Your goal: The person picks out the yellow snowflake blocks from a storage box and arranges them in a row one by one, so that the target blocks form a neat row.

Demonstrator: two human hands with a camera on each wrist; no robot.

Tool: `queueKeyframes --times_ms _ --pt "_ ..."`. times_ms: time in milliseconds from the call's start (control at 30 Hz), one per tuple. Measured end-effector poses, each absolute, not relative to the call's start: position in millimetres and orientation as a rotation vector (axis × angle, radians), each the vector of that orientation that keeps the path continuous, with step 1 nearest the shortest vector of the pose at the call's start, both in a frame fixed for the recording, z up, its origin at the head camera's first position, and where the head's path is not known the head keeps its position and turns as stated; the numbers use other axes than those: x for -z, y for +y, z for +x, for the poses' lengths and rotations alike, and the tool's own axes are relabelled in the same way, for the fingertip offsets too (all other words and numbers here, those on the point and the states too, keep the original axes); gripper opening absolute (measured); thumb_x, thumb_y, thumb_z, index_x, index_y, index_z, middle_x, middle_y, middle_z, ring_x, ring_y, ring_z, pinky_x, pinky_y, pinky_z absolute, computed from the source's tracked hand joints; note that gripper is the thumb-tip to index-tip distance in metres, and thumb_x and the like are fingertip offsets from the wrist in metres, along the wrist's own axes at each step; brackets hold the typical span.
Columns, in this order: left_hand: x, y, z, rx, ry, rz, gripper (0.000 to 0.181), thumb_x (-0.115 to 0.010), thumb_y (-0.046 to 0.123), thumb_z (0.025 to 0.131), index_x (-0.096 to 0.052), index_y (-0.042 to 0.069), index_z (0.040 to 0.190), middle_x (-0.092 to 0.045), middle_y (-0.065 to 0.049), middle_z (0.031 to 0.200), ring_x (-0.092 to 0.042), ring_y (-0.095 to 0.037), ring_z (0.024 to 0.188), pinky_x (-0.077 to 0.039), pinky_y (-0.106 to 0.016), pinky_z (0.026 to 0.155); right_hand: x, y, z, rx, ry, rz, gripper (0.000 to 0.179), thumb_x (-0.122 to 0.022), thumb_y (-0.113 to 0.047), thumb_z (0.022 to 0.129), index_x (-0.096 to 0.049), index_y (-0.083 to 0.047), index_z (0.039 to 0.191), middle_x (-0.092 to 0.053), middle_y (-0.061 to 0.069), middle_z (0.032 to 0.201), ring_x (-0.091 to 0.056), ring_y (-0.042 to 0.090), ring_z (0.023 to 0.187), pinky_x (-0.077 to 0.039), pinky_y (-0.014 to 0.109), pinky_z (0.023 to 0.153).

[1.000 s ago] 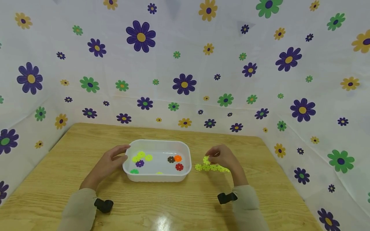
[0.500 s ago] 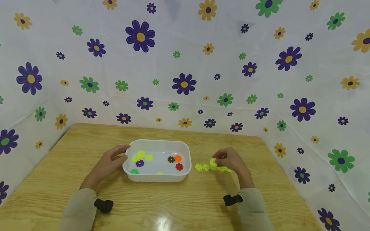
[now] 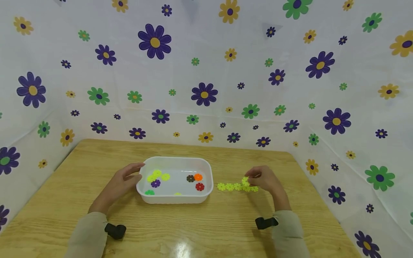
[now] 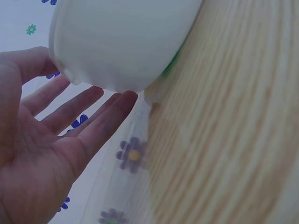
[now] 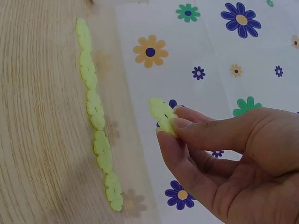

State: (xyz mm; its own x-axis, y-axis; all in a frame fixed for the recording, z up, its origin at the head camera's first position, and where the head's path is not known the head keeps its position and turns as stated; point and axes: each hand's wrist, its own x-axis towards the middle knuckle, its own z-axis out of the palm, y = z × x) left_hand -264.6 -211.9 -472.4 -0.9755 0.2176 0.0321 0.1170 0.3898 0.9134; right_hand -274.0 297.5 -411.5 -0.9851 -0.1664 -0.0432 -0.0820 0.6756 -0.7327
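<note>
One disc (image 5: 159, 110): right grip (image 3: 266, 178) pinches it; align with row (image 5: 95, 111), right of tray (image 3: 174, 199). Left grip (image 3: 120, 182): fingers extended, touching tray.

Place: we read a screened-off tabletop recording spot | Walls: we see white sheeting (image 3: 180, 71), printed with purple, green and yellow flowers (image 3: 204, 95), closing the left, back and right sides | Surface: wood-grain table (image 3: 200, 222), glossy with a light's glare (image 3: 182, 248) | Gear: black wrist cameras (image 3: 115, 231) | Wider room: we cannot tell
</note>
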Motion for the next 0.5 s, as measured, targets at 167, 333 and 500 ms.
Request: queueKeyframes --times_ms 167,333,500 --pt "474.3 -211.8 -264.4 -1.664 2.542 0.307 0.054 -0.054 0.033 0.108 -0.041 0.015 0.157 -0.034 -0.021 0.166 -0.040 -0.051 0.148 -0.044 -0.064 0.115 407.6 305.8 -270.8 1.222 2.786 -0.194 0.021 -0.067 0.003 0.094 -0.070 0.012 0.113 -0.070 0.024 0.099 -0.073 0.027 0.084 -0.066 0.044 0.079" --pt "473.5 -211.4 -264.7 -1.666 2.541 0.310 0.054 -0.055 0.031 0.108 -0.041 0.015 0.157 -0.033 -0.022 0.166 -0.040 -0.051 0.148 -0.045 -0.063 0.114 406.8 312.5 -270.7 1.236 2.780 -0.150 0.023 -0.066 0.003 0.094 -0.069 0.012 0.115 -0.069 0.023 0.100 -0.072 0.025 0.085 -0.066 0.041 0.081" --pt "471.4 -211.1 -263.6 -1.678 2.531 0.310 0.054 -0.056 0.031 0.107 -0.041 0.014 0.157 -0.034 -0.022 0.166 -0.041 -0.052 0.147 -0.046 -0.063 0.114 408.7 320.4 -271.4 1.248 2.778 -0.101 0.023 -0.066 0.003 0.094 -0.069 0.013 0.115 -0.069 0.023 0.101 -0.071 0.026 0.087 -0.066 0.043 0.082"
